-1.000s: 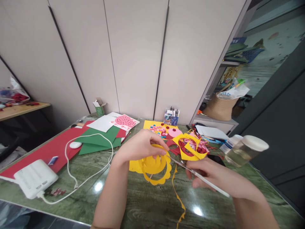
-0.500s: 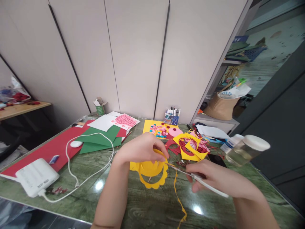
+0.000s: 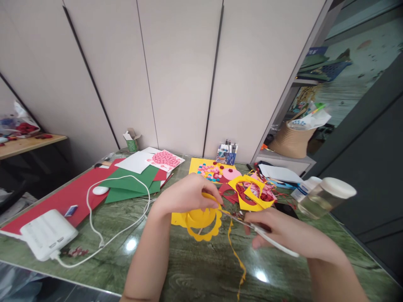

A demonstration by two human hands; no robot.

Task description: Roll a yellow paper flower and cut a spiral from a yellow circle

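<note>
My left hand [image 3: 190,193] is closed on a yellow paper ring [image 3: 206,237] with a scalloped outer edge, gripping its upper right side between thumb and fingers. In my right hand [image 3: 278,226] is a pair of scissors [image 3: 278,246] with white handles, its blades pointing left at the ring's edge beside my left fingertips. A thin, wavy yellow paper offcut [image 3: 239,264] hangs down from near the blade tips. Behind the ring, more yellow paper [image 3: 178,219] shows, partly covered by my left hand.
Yellow cut-out sheets [image 3: 256,203] with red and pink scraps lie beyond my right hand. Pink and blue beads rest on a yellow sheet [image 3: 193,165]. At right stands a lidded clear jar [image 3: 317,205]. A white power bank [image 3: 47,235], its cable, and green paper [image 3: 126,184] lie left.
The ring has tilted, so its lower edge sits slightly higher. The scissors and my right hand have moved slightly up and left, and the hanging offcut has shifted. Both hands keep their hold.
</note>
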